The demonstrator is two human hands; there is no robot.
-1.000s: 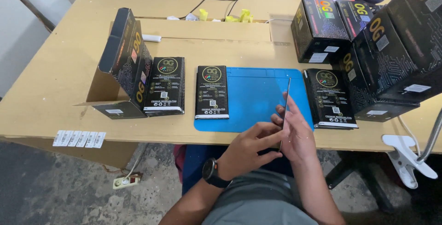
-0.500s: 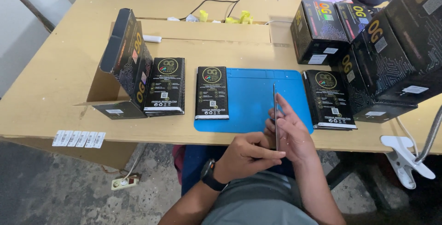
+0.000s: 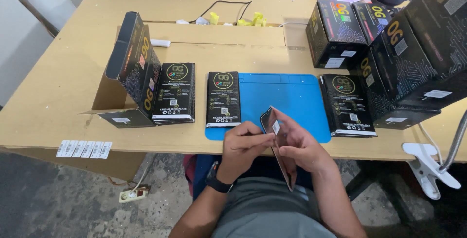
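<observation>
Head view, looking down on a person seated at a wooden table (image 3: 58, 101). Both hands hold one thin dark panel (image 3: 281, 150), a flat glass-like screen part, over the lap at the near table edge. The right hand (image 3: 304, 145) lies under and behind the panel, fingers (image 3: 292, 123) spread along its back and clamped on its right edge. The left hand (image 3: 243, 148) meets it from the left, thumb and forefinger pinched together on the panel's upper left edge beside a small white sticker (image 3: 276, 127). A black watch (image 3: 216, 182) sits on the left wrist.

The panel's long axis runs from the fingertips back toward the body, top end tipped away over the mat and lower end down between the forearms. It stands tilted on edge, not flat. Both hands touch it; the right carries most of its length.

Just beyond the fingertips lies a blue mat (image 3: 292, 97). A flat black packet (image 3: 223, 99) rests at the mat's left edge, and another packet (image 3: 346, 104) at its right edge. Further left, an open carton (image 3: 131, 72) leans beside a third packet (image 3: 176, 93). Stacked black boxes (image 3: 389, 38) stand far right. A label strip (image 3: 83, 149) lies well left of the left hand.
</observation>
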